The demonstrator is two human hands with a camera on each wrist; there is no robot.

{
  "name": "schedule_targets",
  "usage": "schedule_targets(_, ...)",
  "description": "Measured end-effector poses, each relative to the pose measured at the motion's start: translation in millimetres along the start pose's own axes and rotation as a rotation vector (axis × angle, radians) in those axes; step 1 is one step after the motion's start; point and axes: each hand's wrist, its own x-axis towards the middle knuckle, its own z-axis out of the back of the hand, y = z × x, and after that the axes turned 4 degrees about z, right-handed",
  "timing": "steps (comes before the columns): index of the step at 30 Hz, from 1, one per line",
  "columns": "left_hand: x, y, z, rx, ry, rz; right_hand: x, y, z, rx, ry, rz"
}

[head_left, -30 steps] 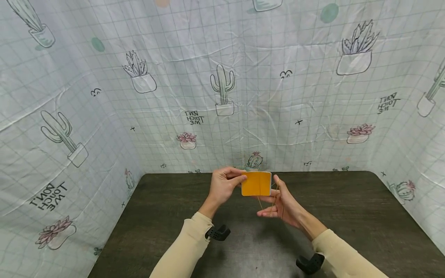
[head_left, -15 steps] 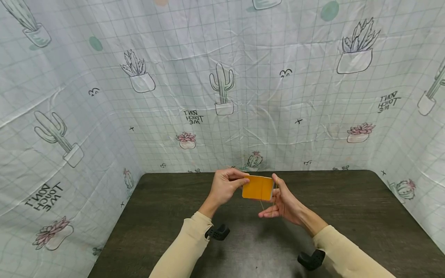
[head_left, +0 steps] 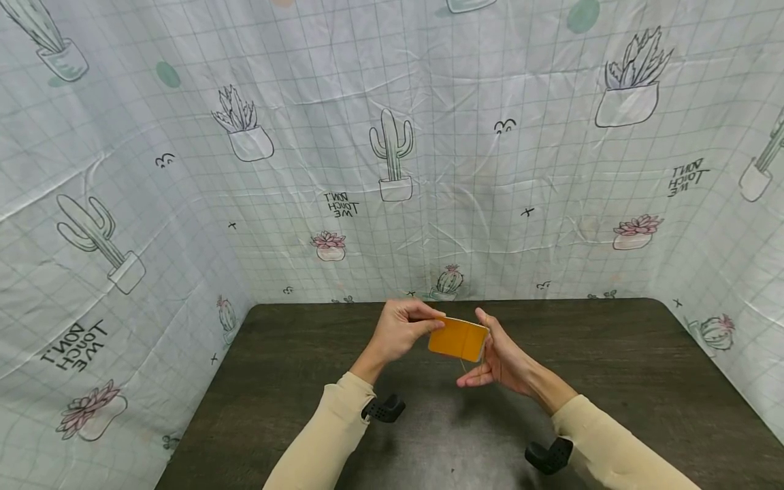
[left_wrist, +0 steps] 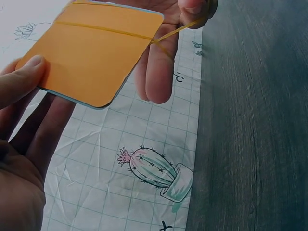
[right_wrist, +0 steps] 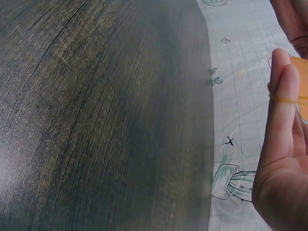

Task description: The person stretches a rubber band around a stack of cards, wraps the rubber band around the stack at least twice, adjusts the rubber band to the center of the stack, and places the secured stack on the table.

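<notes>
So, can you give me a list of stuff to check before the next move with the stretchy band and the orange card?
1. Left hand has a grip on the orange card: ok, thumb on the orange face.
2. Yellow band lies across the orange face: ok.
3. Right hand has hold of the band: ok, it loops round some fingers there.
4. Band is free of the right hand: not ok, it stretches from the card's edge to those fingers.
5. Card is level in the head view: not ok, it tilts down to the right.
6. Band sits neatly behind the card: cannot tell, that side is hidden.
</notes>
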Motion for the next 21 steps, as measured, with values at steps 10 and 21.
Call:
schedule_targets(10,-2.5,0.0,-0.3,-0.023,0.038,-0.002,-0.1,-4.7,-0.2,0.047,0.067,0.045)
schedule_targets(21,-5.3,2.9,-2.5,-0.022,0.005,0.013,-3.7,-8.4,4.0,0.174,0.142,0.13)
